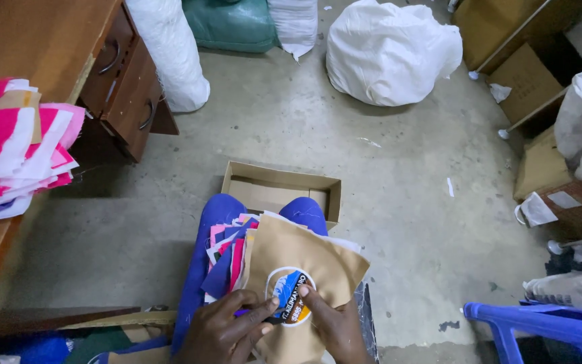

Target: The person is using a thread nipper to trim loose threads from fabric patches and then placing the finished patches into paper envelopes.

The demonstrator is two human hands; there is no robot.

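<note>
Fingers [262,311] of the left hand [227,331] are curled and pinched against the round embroidered patch [291,305] on a tan fabric piece [304,263]; a thin dark tool seems to be held there, too small to tell. The right hand [333,323] is closed on the tan piece's lower edge, thumb pressed by the patch. The piece is laid on a fanned stack of coloured fabric pieces [227,253] across the blue-trousered lap, with an open cardboard box [281,191] on the concrete floor [399,202] just beyond the knees.
</note>
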